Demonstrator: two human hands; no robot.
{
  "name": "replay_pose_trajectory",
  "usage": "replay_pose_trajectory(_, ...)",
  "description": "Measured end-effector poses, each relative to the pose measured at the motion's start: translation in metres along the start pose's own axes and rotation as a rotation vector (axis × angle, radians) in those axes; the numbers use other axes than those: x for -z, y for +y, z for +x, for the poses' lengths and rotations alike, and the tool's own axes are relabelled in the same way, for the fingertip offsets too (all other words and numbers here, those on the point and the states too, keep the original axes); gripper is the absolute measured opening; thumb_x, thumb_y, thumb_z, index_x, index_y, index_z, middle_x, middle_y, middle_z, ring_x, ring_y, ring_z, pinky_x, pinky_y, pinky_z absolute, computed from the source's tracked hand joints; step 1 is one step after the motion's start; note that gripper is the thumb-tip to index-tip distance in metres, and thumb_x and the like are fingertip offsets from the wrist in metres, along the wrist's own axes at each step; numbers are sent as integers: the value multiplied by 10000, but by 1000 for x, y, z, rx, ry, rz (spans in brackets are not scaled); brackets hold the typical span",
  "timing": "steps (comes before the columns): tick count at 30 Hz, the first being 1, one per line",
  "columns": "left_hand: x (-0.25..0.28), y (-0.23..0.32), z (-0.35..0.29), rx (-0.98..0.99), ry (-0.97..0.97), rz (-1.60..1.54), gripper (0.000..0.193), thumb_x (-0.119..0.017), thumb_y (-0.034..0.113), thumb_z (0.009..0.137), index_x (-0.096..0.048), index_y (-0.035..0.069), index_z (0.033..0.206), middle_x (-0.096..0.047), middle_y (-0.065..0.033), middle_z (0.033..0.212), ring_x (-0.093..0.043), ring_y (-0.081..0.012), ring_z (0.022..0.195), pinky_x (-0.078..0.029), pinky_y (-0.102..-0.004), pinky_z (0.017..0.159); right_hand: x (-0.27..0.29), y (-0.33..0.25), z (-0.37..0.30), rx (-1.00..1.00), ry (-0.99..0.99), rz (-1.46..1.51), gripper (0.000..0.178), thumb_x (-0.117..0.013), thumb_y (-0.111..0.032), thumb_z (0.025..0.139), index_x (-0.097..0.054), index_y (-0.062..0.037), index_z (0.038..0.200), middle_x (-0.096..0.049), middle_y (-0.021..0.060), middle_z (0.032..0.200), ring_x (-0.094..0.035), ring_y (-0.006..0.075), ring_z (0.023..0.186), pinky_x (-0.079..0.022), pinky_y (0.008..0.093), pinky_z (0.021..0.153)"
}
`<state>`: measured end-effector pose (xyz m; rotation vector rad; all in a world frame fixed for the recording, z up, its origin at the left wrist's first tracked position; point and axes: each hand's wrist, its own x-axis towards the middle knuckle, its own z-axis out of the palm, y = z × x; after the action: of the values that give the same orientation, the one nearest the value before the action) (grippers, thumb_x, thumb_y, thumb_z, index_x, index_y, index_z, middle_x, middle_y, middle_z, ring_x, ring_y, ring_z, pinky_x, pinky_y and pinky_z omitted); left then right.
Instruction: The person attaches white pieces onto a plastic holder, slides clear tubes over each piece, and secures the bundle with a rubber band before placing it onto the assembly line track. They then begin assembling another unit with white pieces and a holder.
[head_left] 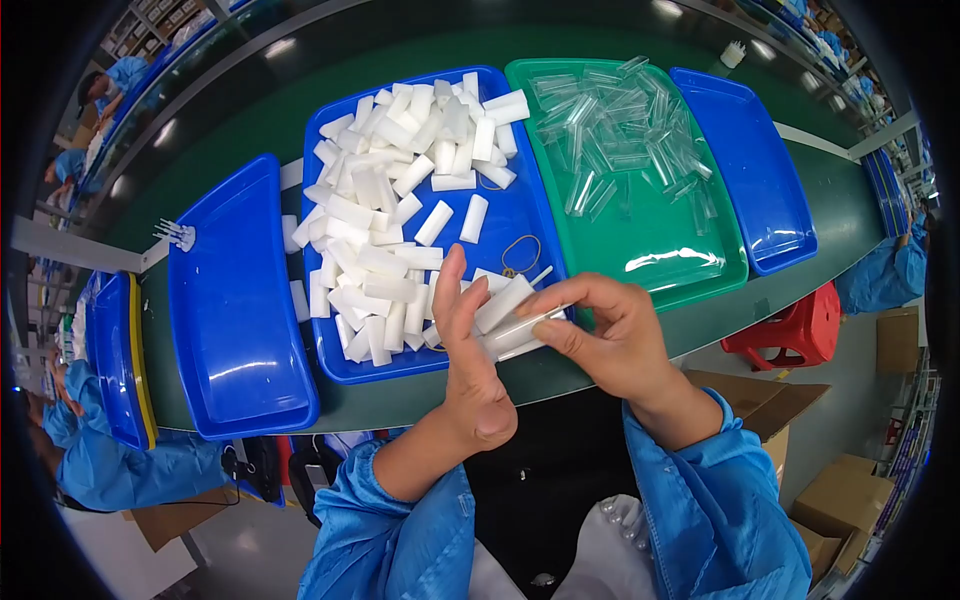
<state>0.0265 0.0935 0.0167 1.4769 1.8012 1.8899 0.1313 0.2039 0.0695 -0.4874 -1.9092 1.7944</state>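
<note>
1. Far left: an empty blue tray (235,300) sits on the green counter (250,130). A small white pronged part (180,234) lies just beside its upper left corner.
2. Next right: a second blue tray (520,225) is heaped with white foam blocks (375,225), loose and overlapping. A rubber band (520,255) lies on the bare floor of that tray, near its front right.
3. Left hand (470,350): open, fingers straight and upright, palm side pressed flat against the held pieces. It braces rather than grips.
4. Held work: a white foam block (503,303) with a clear plastic sleeve (525,330) touching it, between both hands, above the front edge of the foam tray.
5. Right hand (610,335): fingers curled, thumb and fingertips pinching the sleeve end.
6. Handling, my read: the foam is very light, soft and dents easily. The sleeve is thin, slick and crushes or kinks if squeezed mid-span. Hold the sleeve near its open end with light pressure and the foam by its long sides.
7. Right of the hands: a green tray (650,250) holds a scatter of clear sleeves (620,130).
8. Far right: another empty blue tray (750,170). A red stool (790,330) stands below the counter edge.
</note>
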Motion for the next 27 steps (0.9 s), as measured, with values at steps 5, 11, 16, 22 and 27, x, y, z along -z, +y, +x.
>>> replay_pose_trajectory(5,-2,-7,-4,-87,13,32,1044,-82,827,706,-136,47,1399,-121,-275,1434,-189,-376,1339,-308,-388,999,-4,7,-2,69,22,-103,132,-689,-101,775,-662,-39,889,-674,46,856,-615,122,776,-471,252,694)
replay_pose_trajectory(11,3,5,2,-70,-94,9,973,-195,785,761,-143,47,1393,-102,-272,1437,-236,-368,1322,-303,-402,1007,-1,0,-4,19,58,73,151,-692,-98,766,-666,-60,910,-674,36,873,-609,143,750,-445,263,720)
replay_pose_trajectory(16,16,23,12,178,-223,-308,472,-450,319,925,-333,21,1272,-201,-255,1397,-357,-331,1242,-316,-404,996,10,-11,-8,494,-26,-415,145,-705,-103,740,-662,-111,878,-666,8,900,-620,144,794,-408,284,721)
replay_pose_trajectory(22,21,25,12,280,-278,-369,316,-547,90,851,-424,25,1135,-318,-220,1355,-409,-280,1171,-328,-365,965,16,-8,-12,623,-99,-503,178,-719,-109,715,-659,-135,881,-649,-8,926,-612,125,812,-390,298,724)
replay_pose_trajectory(27,21,25,15,252,-368,-263,238,-577,84,818,-473,28,1025,-351,-212,1341,-412,-269,1137,-317,-354,951,22,-6,-13,588,-162,-426,210,-733,-131,707,-662,-118,905,-646,9,918,-609,143,806,-404,306,744)
